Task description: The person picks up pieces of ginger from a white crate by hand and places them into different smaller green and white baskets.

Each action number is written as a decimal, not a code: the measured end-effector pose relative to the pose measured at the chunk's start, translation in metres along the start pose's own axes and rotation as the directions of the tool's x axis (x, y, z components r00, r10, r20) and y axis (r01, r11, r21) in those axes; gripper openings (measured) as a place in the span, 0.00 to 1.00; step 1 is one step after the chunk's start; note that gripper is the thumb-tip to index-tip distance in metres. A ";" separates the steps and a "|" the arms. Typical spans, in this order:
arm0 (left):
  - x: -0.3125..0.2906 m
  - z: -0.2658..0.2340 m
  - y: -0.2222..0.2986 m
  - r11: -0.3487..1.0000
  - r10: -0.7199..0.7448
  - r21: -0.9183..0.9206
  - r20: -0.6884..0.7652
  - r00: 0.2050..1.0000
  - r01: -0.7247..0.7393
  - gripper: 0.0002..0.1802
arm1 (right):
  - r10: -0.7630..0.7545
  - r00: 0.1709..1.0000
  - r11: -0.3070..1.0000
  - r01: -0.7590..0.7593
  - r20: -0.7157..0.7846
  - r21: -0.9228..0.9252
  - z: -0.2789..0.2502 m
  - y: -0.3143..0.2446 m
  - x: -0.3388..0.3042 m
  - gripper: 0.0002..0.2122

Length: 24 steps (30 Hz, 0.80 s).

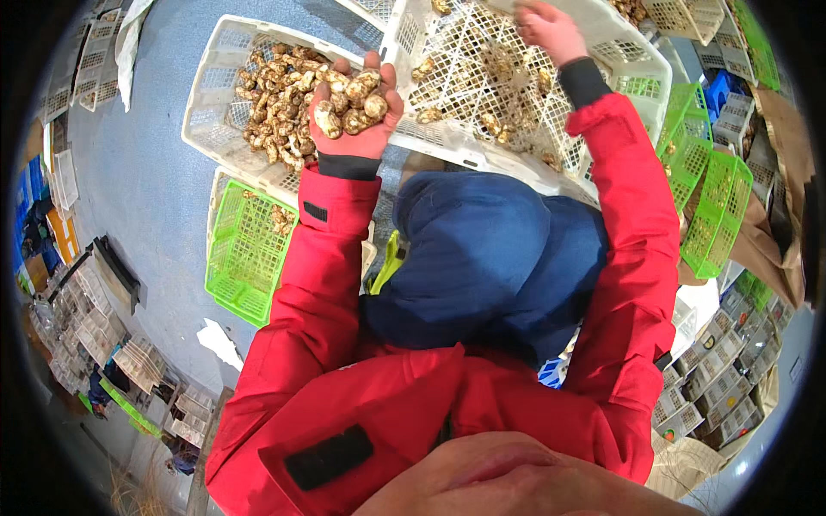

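Observation:
My left hand point(361, 138) is turned palm up, its fingers curled around several stubby brown-and-white mushrooms point(353, 101). It is over the near right side of a white plastic crate point(206, 107), where a heap of similar mushrooms point(274, 95) lies. Over the far part of a larger white crate point(460, 155) is my right hand point(552, 33), its fingers bent together close to the upper edge of the view. Whatever they may hold is hidden. Scattered mushrooms point(493, 125) and dirt lie on that crate's lattice bottom.
A green basket point(249, 249) with a few small pieces stands left of my knees. More green baskets point(716, 215) are at my right. Stacked pale crates point(710, 378) stand farther right. A white scrap point(221, 342) lies on the blue-grey floor point(159, 172).

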<state>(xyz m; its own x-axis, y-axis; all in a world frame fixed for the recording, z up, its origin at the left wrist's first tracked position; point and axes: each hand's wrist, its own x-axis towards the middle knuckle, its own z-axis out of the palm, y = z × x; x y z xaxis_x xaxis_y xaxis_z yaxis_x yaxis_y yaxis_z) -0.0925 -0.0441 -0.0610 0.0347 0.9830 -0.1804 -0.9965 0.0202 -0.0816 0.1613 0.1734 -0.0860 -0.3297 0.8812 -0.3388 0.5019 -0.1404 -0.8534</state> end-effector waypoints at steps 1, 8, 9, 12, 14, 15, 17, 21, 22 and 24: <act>-0.004 0.000 0.003 0.999 0.007 0.040 -0.029 1.000 -0.005 0.16 | 0.002 0.992 0.971 0.028 0.123 -0.238 0.033 -0.027 0.011 0.15; -0.005 0.002 -0.002 0.987 0.031 0.161 -0.073 0.997 -0.019 0.16 | -0.384 0.923 0.656 0.252 -0.027 -0.711 0.129 0.016 0.076 0.13; -0.007 0.000 -0.001 0.987 0.030 0.161 -0.069 0.997 -0.019 0.16 | -0.372 0.928 0.583 0.249 0.019 -0.773 0.128 0.012 0.075 0.13; -0.006 0.000 0.000 0.989 -0.004 0.148 -0.072 0.997 0.015 0.17 | -0.153 0.983 0.987 0.157 -0.099 0.041 0.105 0.015 0.057 0.19; -0.006 0.000 -0.002 0.993 -0.001 0.118 -0.086 0.996 0.011 0.17 | -0.090 0.995 0.901 0.061 0.049 0.429 0.082 0.004 0.045 0.24; -0.004 0.000 -0.001 0.994 -0.002 0.112 -0.078 0.997 0.011 0.17 | -0.132 0.967 0.775 -0.036 0.218 0.630 0.069 0.003 0.039 0.25; -0.003 -0.001 0.002 0.997 -0.023 0.069 -0.054 0.998 0.026 0.17 | -0.258 0.906 0.606 -0.120 0.337 0.787 0.047 -0.011 0.013 0.26; -0.004 0.001 0.003 0.999 -0.023 -0.045 -0.038 0.999 0.021 0.17 | -0.255 0.904 0.572 -0.147 0.345 0.807 0.031 -0.073 -0.047 0.27; -0.003 0.001 0.002 0.999 -0.016 -0.036 -0.031 0.999 0.015 0.17 | -0.292 0.889 0.596 -0.120 0.353 0.794 0.031 -0.075 -0.051 0.27; -0.003 0.003 -0.001 0.999 -0.022 -0.037 -0.034 0.999 0.020 0.17 | -0.345 0.870 0.613 -0.076 0.353 0.786 0.030 -0.078 -0.055 0.26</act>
<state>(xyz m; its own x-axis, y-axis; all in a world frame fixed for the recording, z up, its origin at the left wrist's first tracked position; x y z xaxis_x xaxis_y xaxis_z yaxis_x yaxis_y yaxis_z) -0.0920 -0.0467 -0.0570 0.0589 0.9756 -0.2116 -0.9920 0.0335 -0.1215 0.1166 0.1228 -0.0126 -0.7417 0.6559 -0.1404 -0.2958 -0.5077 -0.8092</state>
